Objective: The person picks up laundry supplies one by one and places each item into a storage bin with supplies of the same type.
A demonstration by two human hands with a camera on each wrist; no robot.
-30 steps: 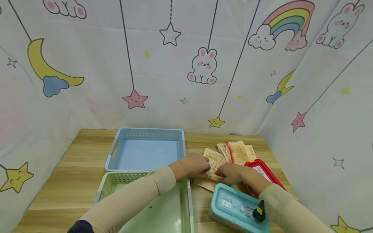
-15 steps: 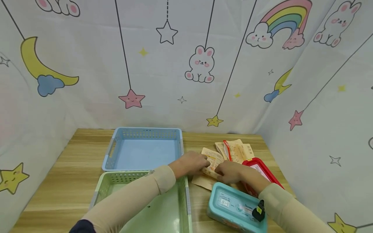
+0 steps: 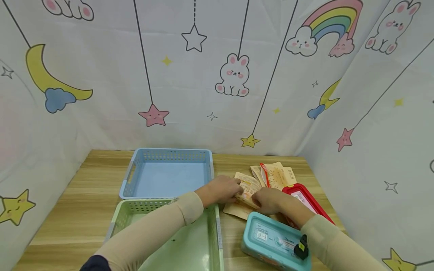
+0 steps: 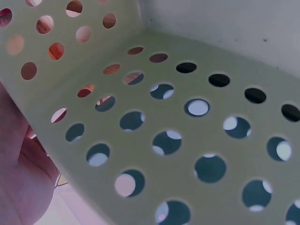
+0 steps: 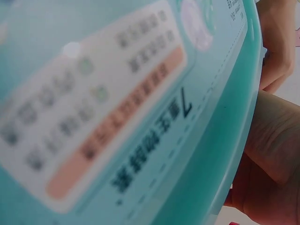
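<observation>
Between my hands lies a beige printed pouch (image 3: pixel 249 184), its near edge bent up a little. My left hand (image 3: pixel 222 189), fingers curled, grips its left side. My right hand (image 3: pixel 271 200) pinches the near right side; its fingertips are partly hidden. Beneath is another beige packet (image 3: pixel 238 210), mostly covered by the first pouch and the hands. In the left wrist view, part of the left hand (image 4: pixel 30 173) shows beside the green basket's holed wall (image 4: pixel 187 136). A teal box (image 5: pixel 117 117) fills most of the right wrist view, with the right hand (image 5: pixel 276 154) beyond it.
Near my right wrist stand a teal lidded box (image 3: pixel 276 241) and a red-rimmed container (image 3: pixel 313 201). More beige pouches (image 3: pixel 276 175) lie behind. To the left are a blue basket (image 3: pixel 169 180) and a green basket (image 3: pixel 218 233). A printed cloth (image 3: pixel 186 86) hangs around the table.
The pouch's near edge has bent between the hands, and its position shifts only slightly. Both hands stay nearly in place. The head view has shifted a little.
</observation>
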